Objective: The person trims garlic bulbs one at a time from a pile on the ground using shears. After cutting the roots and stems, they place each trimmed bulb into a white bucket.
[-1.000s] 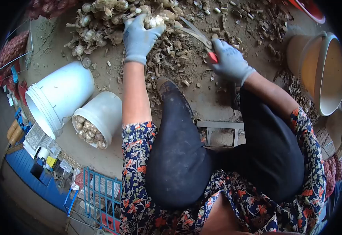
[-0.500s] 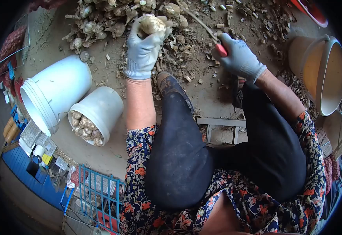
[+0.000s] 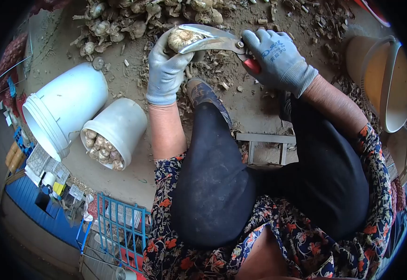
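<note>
My left hand (image 3: pixel 166 70), in a grey-white glove, is closed round a garlic bulb (image 3: pixel 181 39). In my gloved right hand (image 3: pixel 272 58) are large shears with red handles (image 3: pixel 252 65). The shears' two metal blades (image 3: pixel 213 41) are spread apart and reach left to the bulb, one along its upper side and one across its lower side. Beyond my left hand lies a heap of garlic bulbs with stems (image 3: pixel 136 25) on the ground.
A white bucket (image 3: pixel 68 105) lies tipped at the left, beside a smaller bucket (image 3: pixel 122 122) holding garlic bulbs. A large pale tub (image 3: pixel 371 70) is at the right. Stem cuttings (image 3: pixel 222 65) litter the ground. A blue metal rack (image 3: pixel 124 228) stands at lower left.
The shears have swung down and turned, and their blades, now visibly spread, are at the bulb. My left hand has turned slightly, still holding the bulb.
</note>
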`<action>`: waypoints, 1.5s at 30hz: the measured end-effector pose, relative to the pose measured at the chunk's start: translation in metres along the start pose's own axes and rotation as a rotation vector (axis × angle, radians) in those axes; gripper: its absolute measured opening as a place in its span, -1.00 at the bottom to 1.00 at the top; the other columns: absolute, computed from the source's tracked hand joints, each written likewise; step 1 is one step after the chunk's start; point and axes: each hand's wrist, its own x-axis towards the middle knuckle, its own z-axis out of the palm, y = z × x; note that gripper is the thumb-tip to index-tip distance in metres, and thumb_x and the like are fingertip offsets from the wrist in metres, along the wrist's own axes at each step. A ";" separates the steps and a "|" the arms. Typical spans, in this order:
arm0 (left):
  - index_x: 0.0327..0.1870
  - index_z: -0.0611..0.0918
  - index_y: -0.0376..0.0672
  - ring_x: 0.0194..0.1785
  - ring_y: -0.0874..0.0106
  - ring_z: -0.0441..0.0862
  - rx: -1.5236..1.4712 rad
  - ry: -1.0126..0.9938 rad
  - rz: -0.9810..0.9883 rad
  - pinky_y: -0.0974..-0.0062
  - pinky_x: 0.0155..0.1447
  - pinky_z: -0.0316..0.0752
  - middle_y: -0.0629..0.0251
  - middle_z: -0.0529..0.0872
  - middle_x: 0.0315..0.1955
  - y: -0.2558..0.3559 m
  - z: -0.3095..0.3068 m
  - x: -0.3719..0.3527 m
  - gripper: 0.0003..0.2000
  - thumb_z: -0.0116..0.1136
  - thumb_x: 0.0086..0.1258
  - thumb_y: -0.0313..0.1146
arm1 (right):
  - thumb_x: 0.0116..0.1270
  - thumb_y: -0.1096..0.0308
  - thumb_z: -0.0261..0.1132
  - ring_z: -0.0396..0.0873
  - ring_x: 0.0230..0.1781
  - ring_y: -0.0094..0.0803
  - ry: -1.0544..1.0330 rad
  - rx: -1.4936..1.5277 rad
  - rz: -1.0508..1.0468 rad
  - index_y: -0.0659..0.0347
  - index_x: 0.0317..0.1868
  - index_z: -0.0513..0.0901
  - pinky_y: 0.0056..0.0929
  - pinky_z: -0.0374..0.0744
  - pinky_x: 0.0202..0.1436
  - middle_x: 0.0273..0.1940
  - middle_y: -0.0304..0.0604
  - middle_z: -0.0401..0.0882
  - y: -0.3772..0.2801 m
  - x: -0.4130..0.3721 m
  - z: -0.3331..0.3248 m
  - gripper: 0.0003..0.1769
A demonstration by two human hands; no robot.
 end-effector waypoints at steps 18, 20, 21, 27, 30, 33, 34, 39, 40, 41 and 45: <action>0.13 0.50 -0.39 -0.31 0.45 0.68 0.145 -0.048 -0.094 0.52 -0.14 0.63 0.21 0.71 -0.27 -0.010 -0.021 -0.006 -0.48 0.42 0.14 -0.45 | 0.27 0.20 0.26 0.61 -0.34 -0.01 -0.302 0.215 0.076 0.22 -0.13 0.37 -0.09 0.55 -0.29 -0.37 0.04 0.55 0.005 -0.002 0.028 -0.67; 0.17 0.45 -0.44 -0.16 0.37 0.66 0.083 -0.129 -0.164 0.41 0.04 0.57 0.12 0.67 -0.12 -0.015 -0.032 -0.005 -0.43 0.39 0.14 -0.43 | 0.27 0.20 0.26 0.61 -0.34 0.01 -0.221 0.278 0.072 0.22 -0.14 0.37 -0.09 0.55 -0.28 -0.38 0.05 0.55 0.005 -0.008 0.033 -0.67; 0.12 0.48 -0.40 -0.27 0.40 0.69 0.057 -0.074 -0.103 0.44 -0.13 0.64 0.15 0.70 -0.24 -0.016 -0.026 -0.006 -0.50 0.37 0.17 -0.42 | 0.27 0.21 0.26 0.60 -0.33 0.03 -0.136 0.339 0.077 0.21 -0.15 0.37 -0.10 0.55 -0.27 -0.38 0.06 0.56 0.006 -0.010 0.033 -0.68; 0.04 0.51 -0.34 -0.29 0.39 0.68 0.067 -0.072 -0.129 0.42 -0.17 0.63 0.17 0.68 -0.24 -0.023 -0.018 -0.017 -0.56 0.33 0.14 -0.37 | 0.24 0.19 0.26 0.59 -0.23 0.00 -0.049 0.192 -0.075 0.20 -0.10 0.40 -0.10 0.53 -0.20 -0.26 0.03 0.56 0.007 -0.013 0.031 -0.65; -0.02 0.56 -0.32 -0.33 0.47 0.67 0.231 -0.167 -0.234 0.50 -0.20 0.61 0.23 0.70 -0.30 -0.016 -0.009 -0.024 -0.58 0.35 0.11 -0.34 | 0.22 0.25 0.28 0.57 -0.24 0.01 -0.136 0.212 -0.111 0.21 -0.06 0.38 -0.12 0.51 -0.21 -0.27 0.03 0.55 -0.002 -0.013 0.037 -0.63; 0.02 0.56 -0.32 -0.33 0.51 0.63 0.128 -0.307 -0.358 0.55 -0.16 0.58 0.25 0.69 -0.27 -0.022 -0.007 -0.042 -0.58 0.32 0.11 -0.42 | 0.27 0.24 0.24 0.58 -0.39 0.06 -0.297 0.396 -0.043 0.25 -0.17 0.38 -0.09 0.52 -0.31 -0.43 0.08 0.53 -0.012 -0.019 0.036 -0.70; 0.03 0.56 -0.32 -0.31 0.50 0.63 0.018 -0.306 -0.372 0.54 -0.15 0.58 0.25 0.68 -0.27 -0.024 -0.006 -0.050 -0.56 0.33 0.08 -0.44 | 0.27 0.24 0.24 0.58 -0.39 0.06 -0.293 0.389 -0.055 0.25 -0.17 0.38 -0.09 0.52 -0.31 -0.43 0.08 0.53 -0.013 -0.020 0.034 -0.70; 0.09 0.48 -0.15 -0.09 0.45 0.60 0.096 0.547 0.189 0.49 -0.02 0.59 0.27 0.61 -0.11 0.013 -0.015 -0.128 -0.48 0.28 0.03 -0.60 | 0.26 0.21 0.27 0.57 -0.43 0.08 -0.359 0.703 0.231 0.28 -0.17 0.36 -0.16 0.50 -0.33 -0.44 0.13 0.54 -0.008 -0.035 0.042 -0.66; 0.11 0.44 -0.20 -0.10 0.37 0.62 0.300 0.843 0.321 0.43 -0.09 0.66 0.18 0.59 -0.11 0.031 -0.028 -0.146 -0.51 0.12 0.08 -0.74 | 0.26 0.19 0.28 0.58 -0.43 0.07 -0.347 0.679 0.290 0.28 -0.17 0.36 -0.18 0.51 -0.32 -0.43 0.13 0.54 -0.006 -0.037 0.041 -0.63; 0.09 0.42 -0.19 -0.08 0.38 0.61 0.609 1.103 0.450 0.47 -0.09 0.65 0.17 0.58 -0.12 0.046 -0.049 -0.171 -0.52 0.11 0.09 -0.73 | 0.26 0.15 0.28 0.58 -0.36 0.08 -0.414 0.643 0.337 0.29 -0.16 0.36 -0.18 0.51 -0.25 -0.38 0.15 0.55 -0.006 -0.038 0.038 -0.60; 0.12 0.42 -0.30 -0.09 0.09 0.54 1.893 1.511 -0.206 0.10 0.04 0.48 -0.07 0.54 -0.04 0.061 -0.134 -0.280 -0.58 0.14 0.24 -0.40 | 0.22 0.11 0.29 0.55 -0.19 0.16 -0.521 0.730 0.352 0.29 -0.15 0.37 -0.10 0.47 -0.16 -0.34 0.19 0.54 -0.003 -0.043 0.047 -0.57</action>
